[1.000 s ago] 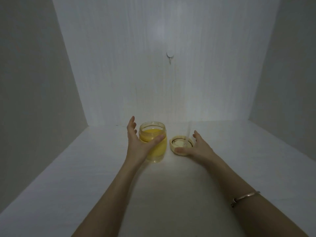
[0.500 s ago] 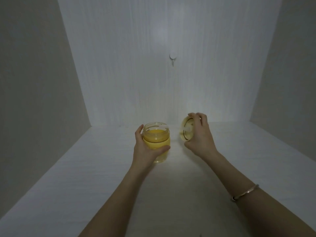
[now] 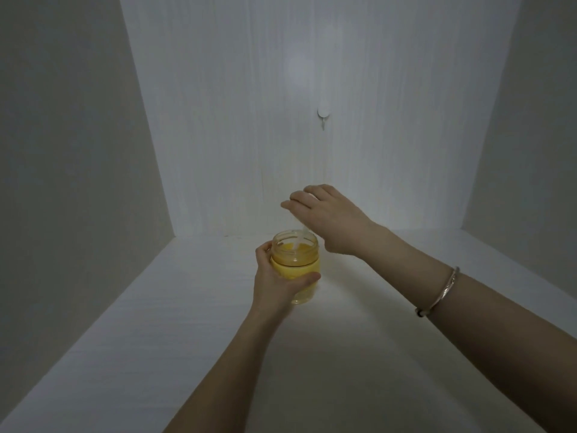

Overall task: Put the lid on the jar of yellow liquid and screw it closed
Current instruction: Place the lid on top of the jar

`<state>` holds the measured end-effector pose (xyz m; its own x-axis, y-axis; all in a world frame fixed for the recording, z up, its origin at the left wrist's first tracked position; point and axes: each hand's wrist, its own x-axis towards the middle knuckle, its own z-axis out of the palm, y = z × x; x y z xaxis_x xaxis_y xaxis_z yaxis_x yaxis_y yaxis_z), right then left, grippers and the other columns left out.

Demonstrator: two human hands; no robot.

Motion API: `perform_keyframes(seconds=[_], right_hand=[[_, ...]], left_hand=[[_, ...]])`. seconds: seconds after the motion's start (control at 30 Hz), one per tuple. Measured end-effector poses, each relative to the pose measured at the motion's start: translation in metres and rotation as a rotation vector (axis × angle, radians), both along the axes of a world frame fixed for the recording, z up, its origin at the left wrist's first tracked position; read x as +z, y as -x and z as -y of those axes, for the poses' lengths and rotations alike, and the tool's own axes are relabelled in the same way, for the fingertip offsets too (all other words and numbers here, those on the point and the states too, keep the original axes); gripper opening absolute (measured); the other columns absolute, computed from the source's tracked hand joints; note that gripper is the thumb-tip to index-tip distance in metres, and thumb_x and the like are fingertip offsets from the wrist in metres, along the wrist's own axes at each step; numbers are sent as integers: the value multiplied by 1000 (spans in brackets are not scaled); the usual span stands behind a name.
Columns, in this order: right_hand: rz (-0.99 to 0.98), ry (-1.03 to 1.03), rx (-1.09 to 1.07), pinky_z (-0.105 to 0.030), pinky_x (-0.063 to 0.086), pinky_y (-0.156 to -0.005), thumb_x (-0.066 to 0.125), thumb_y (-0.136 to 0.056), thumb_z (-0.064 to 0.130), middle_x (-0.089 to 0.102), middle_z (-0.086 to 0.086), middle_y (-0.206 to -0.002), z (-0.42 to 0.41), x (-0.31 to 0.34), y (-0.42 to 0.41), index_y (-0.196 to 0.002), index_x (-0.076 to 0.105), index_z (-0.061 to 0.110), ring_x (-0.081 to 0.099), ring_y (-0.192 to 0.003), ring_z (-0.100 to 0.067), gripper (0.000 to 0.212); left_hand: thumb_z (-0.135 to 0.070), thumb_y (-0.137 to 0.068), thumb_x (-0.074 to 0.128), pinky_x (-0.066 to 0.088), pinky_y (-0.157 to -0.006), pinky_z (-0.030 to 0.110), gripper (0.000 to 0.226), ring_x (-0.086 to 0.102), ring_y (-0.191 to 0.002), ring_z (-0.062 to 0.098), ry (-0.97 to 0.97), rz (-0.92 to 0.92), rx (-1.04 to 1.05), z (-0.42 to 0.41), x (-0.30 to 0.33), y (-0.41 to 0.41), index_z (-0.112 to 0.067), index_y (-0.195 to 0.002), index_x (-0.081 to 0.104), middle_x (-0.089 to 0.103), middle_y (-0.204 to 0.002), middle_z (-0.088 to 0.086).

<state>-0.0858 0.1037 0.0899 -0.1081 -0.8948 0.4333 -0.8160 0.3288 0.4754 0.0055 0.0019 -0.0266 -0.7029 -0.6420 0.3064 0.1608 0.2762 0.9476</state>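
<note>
A clear glass jar of yellow liquid (image 3: pixel 295 264) stands open on the white surface (image 3: pixel 187 323), slightly left of centre. My left hand (image 3: pixel 271 285) wraps around its lower body from the left. My right hand (image 3: pixel 334 220) hovers palm-down just above and right of the jar's mouth, fingers curled around the lid, which the hand hides. A thin pale stick (image 3: pixel 302 237) hangs from under that hand down into the jar's mouth.
White walls close in the surface on the left, back and right. A small white hook (image 3: pixel 323 114) is fixed to the back wall. A metal bracelet (image 3: pixel 443 292) sits on my right wrist.
My right hand picked the lid up from the surface right of the jar, turned it over and carried it up above the jar's mouth. My left hand closed around the jar.
</note>
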Motion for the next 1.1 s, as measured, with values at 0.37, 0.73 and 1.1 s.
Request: perform_keyframes(seconds=[0.37,0.73,1.1], right_hand=[[840,-103,-18,-30,42,-75,70,-60,0,40,1,-126,16,30,-7,-137,26,39,43,-110,-21,97],[1120,-25,-58,-24,47,-65,76,-64,24,43,1,-125,17,16,1,-131,42,30,46,-106,-20,75],[1054,-45,-75,-18,40,-60,74,-63,31,41,8,-116,22,15,1,-132,46,23,44,-101,-14,75]], left_hand=[[-42,-43,88,50,-75,29,98,53,-102,4,47,2,-21,5,-2,1,-38,-121,29,46,-113,-23],[-33,-55,90,48,-68,21,95,53,-99,5,77,-4,-36,8,-2,2,-37,-123,25,44,-112,-24],[-33,-52,90,48,-66,19,95,55,-100,6,48,-24,-44,7,-4,1,-37,-123,27,47,-113,-21]])
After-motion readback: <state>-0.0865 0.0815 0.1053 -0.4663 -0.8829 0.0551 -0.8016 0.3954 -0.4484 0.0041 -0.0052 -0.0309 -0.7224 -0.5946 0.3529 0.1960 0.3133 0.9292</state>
